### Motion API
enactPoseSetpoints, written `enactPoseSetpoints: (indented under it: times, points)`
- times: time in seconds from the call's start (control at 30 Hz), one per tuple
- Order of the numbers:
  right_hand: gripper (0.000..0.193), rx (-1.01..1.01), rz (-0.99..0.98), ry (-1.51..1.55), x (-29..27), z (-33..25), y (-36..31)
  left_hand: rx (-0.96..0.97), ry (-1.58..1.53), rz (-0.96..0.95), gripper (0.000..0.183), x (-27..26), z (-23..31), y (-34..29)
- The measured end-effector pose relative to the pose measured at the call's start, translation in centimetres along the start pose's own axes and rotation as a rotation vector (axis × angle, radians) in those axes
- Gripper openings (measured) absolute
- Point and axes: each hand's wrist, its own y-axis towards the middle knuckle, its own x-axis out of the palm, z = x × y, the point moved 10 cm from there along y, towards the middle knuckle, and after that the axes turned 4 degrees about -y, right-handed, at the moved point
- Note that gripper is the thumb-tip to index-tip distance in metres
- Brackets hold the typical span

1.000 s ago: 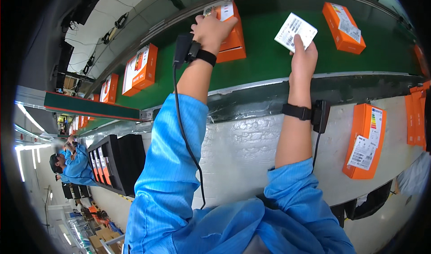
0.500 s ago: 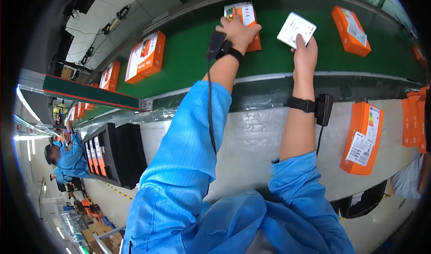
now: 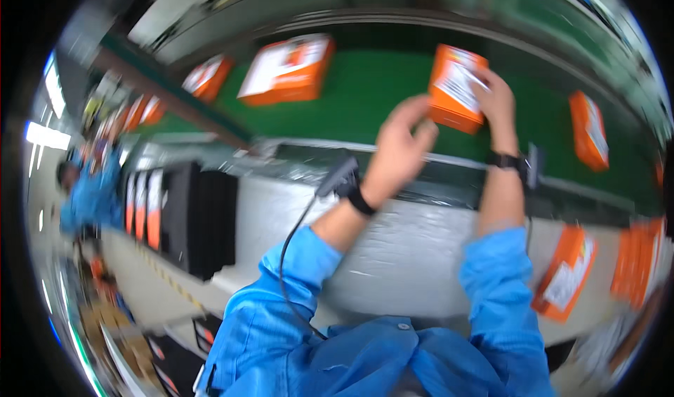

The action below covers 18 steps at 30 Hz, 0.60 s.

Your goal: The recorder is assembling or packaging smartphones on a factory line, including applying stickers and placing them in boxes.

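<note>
An orange box (image 3: 455,109) lies on the green conveyor belt (image 3: 372,74), its narrow side with printed white areas facing up. Against that face, a white printed sheet (image 3: 460,88) is under the bent fingers of my right hand (image 3: 497,106), which pinches its right edge; motion blur hides whether it is stuck down. My left hand (image 3: 404,144) is at the box's left edge, thumb and fingers apart, the fingertips touching or nearly touching the corner. Both wrists carry black strapped devices.
Further orange-and-white boxes lie on the belt, one (image 3: 288,70) to the left, another (image 3: 590,130) to the right. An orange box (image 3: 565,274) and a stack of orange boxes (image 3: 637,263) stand on the near table. Black trays (image 3: 203,221) are left, beyond them a person in blue (image 3: 95,186).
My view has swung, shifting the scene. The box has been turned so its labelled narrow side shows. My left hand has slid off its top to its left edge; my right hand has brought the sheet onto it.
</note>
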Motion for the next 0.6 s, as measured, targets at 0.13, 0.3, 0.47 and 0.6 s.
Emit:
enactPoseSetpoints:
  times: [0.13,0.3,0.47,0.6]
  points:
    - [0.024,-0.389,0.461,-0.358,-8.6,-8.5,-2.9,0.347,0.386,0.196,0.036,-15.7,14.1,-9.7]
    - [0.022,-0.278,-0.334,0.571,9.7,-23.8,-15.0,0.308,0.676,1.313,0.039,-51.1,17.7,-30.6]
    - [0.050,-0.226,-0.708,0.785,31.7,-31.7,-24.2,-0.147,0.181,1.333,0.055,-72.8,0.1,-38.8]
    - [0.053,-0.105,-0.673,0.918,34.9,-33.8,-23.1,-0.070,-0.266,1.009,0.056,-73.6,-3.3,-33.5]
